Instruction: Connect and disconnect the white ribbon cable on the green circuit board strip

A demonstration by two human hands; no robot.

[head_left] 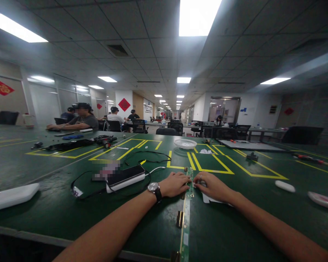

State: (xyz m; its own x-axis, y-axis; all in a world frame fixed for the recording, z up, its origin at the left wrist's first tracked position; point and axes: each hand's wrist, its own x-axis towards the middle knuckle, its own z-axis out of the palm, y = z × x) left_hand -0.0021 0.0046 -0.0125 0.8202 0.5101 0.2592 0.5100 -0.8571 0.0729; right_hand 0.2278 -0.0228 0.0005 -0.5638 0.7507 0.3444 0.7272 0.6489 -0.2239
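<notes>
Here, two hands point(175, 185) point(210, 185), one circuit board point(187, 222).

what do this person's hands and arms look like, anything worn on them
The left hand and right hand are ungloved, and no sleeves show along the forearms. The left wrist wears a watch with a round silver case, pale dial and black strap; no watch shows on the right wrist.
</notes>
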